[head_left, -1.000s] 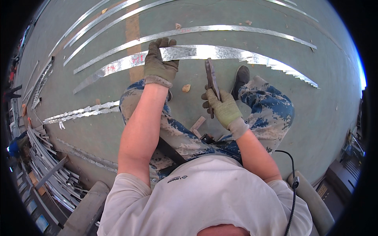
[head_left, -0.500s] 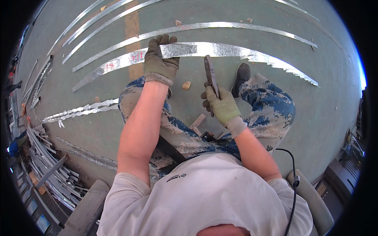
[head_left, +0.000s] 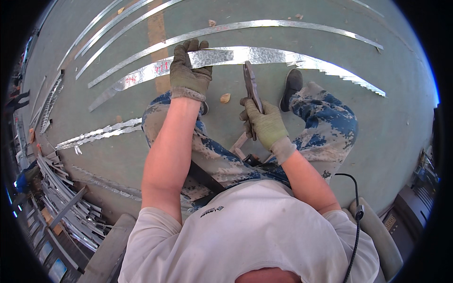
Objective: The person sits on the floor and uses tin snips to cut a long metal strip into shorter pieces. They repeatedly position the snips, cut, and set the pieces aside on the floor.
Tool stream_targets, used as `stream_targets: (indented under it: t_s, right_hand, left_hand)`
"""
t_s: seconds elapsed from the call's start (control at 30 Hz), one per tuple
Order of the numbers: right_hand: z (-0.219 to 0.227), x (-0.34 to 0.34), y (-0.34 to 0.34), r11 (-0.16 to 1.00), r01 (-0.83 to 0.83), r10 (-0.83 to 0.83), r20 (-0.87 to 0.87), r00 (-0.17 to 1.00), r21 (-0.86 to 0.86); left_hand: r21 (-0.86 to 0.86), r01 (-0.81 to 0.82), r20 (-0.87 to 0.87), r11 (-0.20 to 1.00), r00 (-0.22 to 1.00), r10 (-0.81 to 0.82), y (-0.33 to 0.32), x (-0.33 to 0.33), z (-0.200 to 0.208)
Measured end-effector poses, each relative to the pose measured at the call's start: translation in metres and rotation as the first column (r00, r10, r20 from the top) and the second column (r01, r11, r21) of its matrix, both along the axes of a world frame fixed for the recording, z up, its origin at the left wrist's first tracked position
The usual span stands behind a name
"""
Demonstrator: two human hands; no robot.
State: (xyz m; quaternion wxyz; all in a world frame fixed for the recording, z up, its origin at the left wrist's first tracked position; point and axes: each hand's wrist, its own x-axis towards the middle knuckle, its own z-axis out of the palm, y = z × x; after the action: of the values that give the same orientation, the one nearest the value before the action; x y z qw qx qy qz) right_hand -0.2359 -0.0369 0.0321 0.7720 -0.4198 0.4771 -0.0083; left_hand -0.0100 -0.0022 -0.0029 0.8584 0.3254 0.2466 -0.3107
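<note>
My left hand (head_left: 191, 70), in a worn olive-grey work glove, is closed round a long shiny sheet-metal strip (head_left: 259, 55) held above the floor. Red marks show on the strip left of that hand. Its right-hand stretch has a row of stepped, tooth-like notches along the near edge. My right hand (head_left: 266, 123), gloved too, grips dark metal pliers (head_left: 251, 87) upright, jaws pointing away from me. The jaw tips are at the strip's near edge; whether they bite on it I cannot tell.
Another flat metal strip (head_left: 188, 36) lies just beyond, with several more at the far left. Twisted strips (head_left: 101, 133) lie left of my knee. A heap of metal pieces (head_left: 78, 203) is at the lower left. My shoe (head_left: 291, 87) stands below the notched stretch. A black cable (head_left: 356, 198) hangs at my right.
The held strip and pliers sit slightly higher in the view, which has shifted a little. Both hands keep the same grip.
</note>
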Motion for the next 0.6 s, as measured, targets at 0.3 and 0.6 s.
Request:
stream_targets:
  t_s: [0.3,0.6]
  right_hand:
    - [0.006,-0.003,-0.01,0.99,0.001,-0.014,0.096,0.995,0.139]
    - [-0.011,-0.012,-0.019,0.825,-0.048,-0.207,0.379,0.902,0.563]
  left_hand:
    - [0.03,0.014,0.108,0.999,0.994,-0.017,0.002,-0.003,0.002]
    - [0.084,-0.011,0.13,0.996,0.992,0.0,0.002,-0.006,0.006]
